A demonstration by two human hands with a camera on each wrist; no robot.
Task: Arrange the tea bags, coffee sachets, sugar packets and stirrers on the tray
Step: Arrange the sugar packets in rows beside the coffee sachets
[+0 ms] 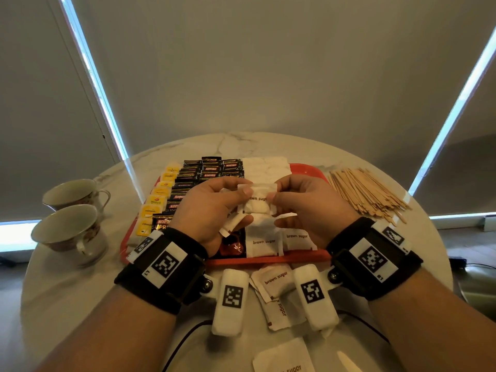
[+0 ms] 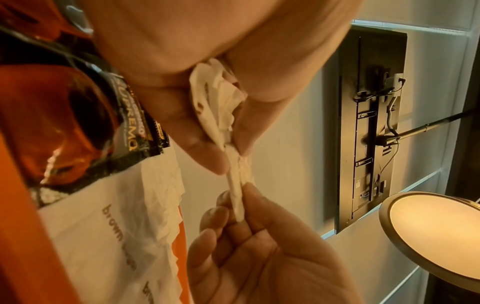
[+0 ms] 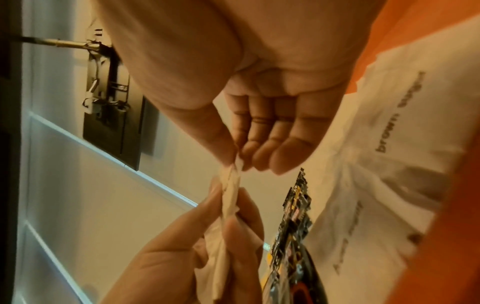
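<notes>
Pinching one sugar packet point(image 1: 257, 188) between left hand point(image 1: 212, 210) and right hand point(image 1: 308, 208), we judge coffee sachets point(image 1: 204, 173) and tea bags point(image 1: 158, 200) placed; stirrers point(image 1: 367, 194) remain on the bench point(image 1: 80, 291).

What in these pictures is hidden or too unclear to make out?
- Head view: how many white packets the left hand and right hand hold; fingers cover them.
- Head view: the near-left of the red tray; wristbands block it.
- Head view: the bottom sugar packet is cut off by the edge.
- Right wrist view: the coffee sachets are blurred and unreadable.
</notes>
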